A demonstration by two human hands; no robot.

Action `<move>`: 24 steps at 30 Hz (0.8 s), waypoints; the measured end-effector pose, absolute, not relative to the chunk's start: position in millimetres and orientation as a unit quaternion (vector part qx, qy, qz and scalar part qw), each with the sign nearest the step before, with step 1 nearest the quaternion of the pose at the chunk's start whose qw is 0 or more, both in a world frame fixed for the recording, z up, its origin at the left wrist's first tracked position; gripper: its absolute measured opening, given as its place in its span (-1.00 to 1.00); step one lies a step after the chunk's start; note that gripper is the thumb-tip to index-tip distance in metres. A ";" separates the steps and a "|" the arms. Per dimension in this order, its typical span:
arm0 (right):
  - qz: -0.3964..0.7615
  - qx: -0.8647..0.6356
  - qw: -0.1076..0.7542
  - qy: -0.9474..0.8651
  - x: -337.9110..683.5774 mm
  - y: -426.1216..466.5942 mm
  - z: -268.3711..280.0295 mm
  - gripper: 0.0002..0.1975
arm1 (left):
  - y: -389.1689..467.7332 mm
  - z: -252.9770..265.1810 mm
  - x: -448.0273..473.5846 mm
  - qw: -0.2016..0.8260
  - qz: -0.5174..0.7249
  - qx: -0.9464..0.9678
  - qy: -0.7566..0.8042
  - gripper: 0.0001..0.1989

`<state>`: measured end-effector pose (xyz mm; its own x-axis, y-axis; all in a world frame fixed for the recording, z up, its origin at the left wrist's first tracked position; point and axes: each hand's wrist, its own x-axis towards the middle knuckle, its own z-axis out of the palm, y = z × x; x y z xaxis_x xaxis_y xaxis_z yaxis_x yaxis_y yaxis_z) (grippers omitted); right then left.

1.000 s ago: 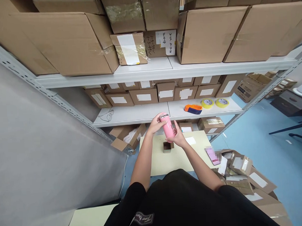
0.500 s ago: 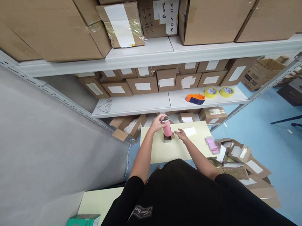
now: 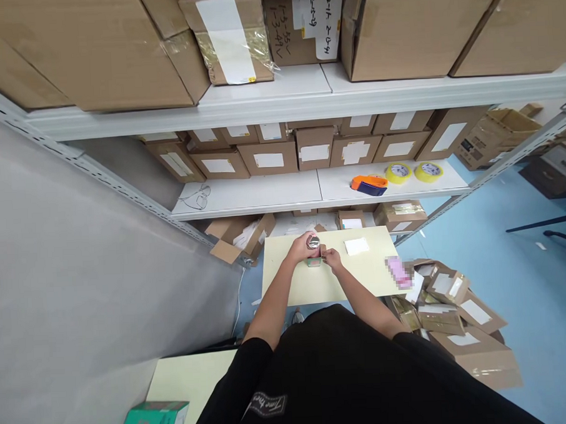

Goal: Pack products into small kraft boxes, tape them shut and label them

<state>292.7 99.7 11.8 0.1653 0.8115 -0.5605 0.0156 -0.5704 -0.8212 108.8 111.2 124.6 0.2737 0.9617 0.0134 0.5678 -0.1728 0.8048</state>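
Observation:
A pink bottle with a shiny silver lid (image 3: 314,242) stands partly inside a small box (image 3: 314,262) on the pale yellow table (image 3: 309,292). My left hand (image 3: 300,249) is wrapped round the upper part of the bottle. On the other side, my right hand (image 3: 332,258) has its fingers closed on the brown flap of the small box. The bottle's lower part is hidden by the box and my fingers. To the right of my right hand, a white paper or card (image 3: 356,246) lies flat on the table.
A pixelated pink item (image 3: 399,272) lies at the table's right edge. Flattened cartons (image 3: 456,317) are heaped on the floor beyond it. On the shelf ahead are an orange-and-blue tape dispenser (image 3: 369,184) and yellow tape rolls (image 3: 398,172). An open carton (image 3: 241,235) is left of the table.
My left hand has lowered the pink bottle from above the small box down into it. My right hand has moved left and closed on the box's flap.

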 end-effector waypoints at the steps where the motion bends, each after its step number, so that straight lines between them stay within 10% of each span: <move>1: 0.571 -0.679 0.351 -0.300 292.2 100.1 12.4 -0.72 | 110.0 120.5 110.4 0.342 0.259 0.723 0.541 -0.41; 8: 0.573 -0.681 0.355 -0.285 290.4 98.6 12.7 -0.71 | 100.0 73.3 114.8 0.371 0.141 0.702 0.591 -0.35; 24: 0.512 -0.654 0.360 -0.425 281.8 90.4 14.0 -0.74 | 99.3 6.8 123.8 0.492 0.279 0.480 0.671 -0.28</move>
